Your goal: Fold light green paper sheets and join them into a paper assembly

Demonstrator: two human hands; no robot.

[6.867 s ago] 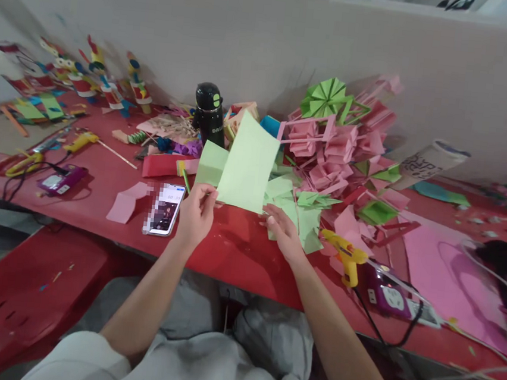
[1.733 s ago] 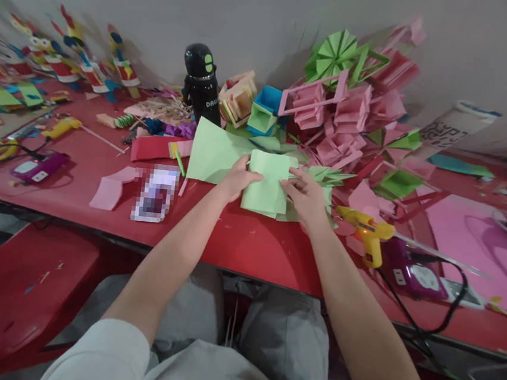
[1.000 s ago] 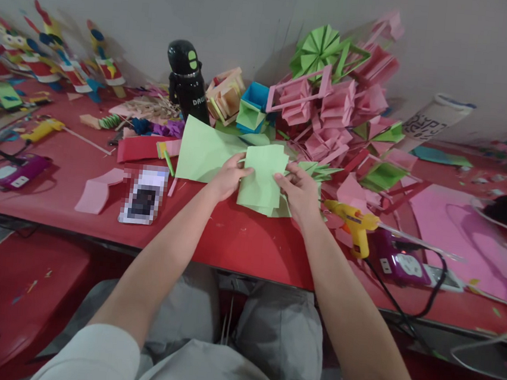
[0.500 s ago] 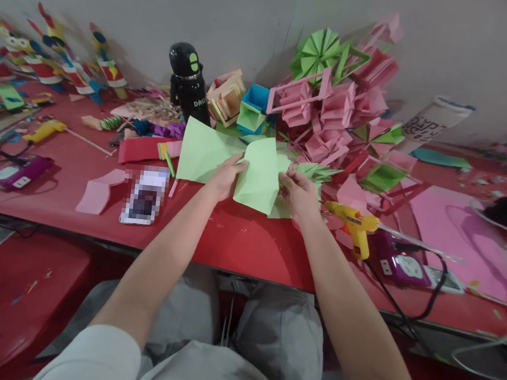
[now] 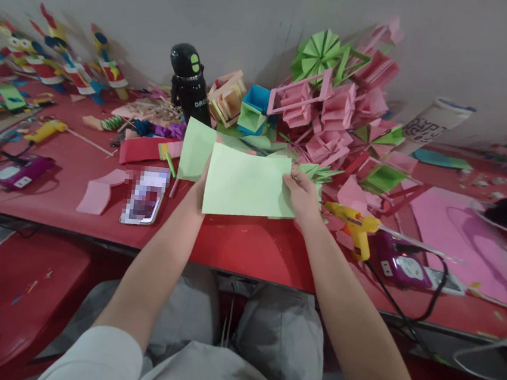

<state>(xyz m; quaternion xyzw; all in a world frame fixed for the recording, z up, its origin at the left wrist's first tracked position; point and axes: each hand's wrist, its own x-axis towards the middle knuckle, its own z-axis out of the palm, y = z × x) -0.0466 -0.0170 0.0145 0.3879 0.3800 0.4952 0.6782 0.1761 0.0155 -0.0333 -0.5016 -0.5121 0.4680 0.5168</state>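
Right hand (image 5: 303, 196)'s pinching the right edge of a green sheet (image 5: 249, 183) over the table (image 5: 248, 246); left hand (image 5: 200, 186)'s mostly behind it, can't tell its grip. Sheet looks basically unfolded, while the pink boxes (image 5: 339, 105) farther back seem done.

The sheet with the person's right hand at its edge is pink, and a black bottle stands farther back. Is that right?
Not quite: the head view shows that the sheet is pale green, not pink. The rest holds: the right hand is at its edge, and the black bottle stands farther back.
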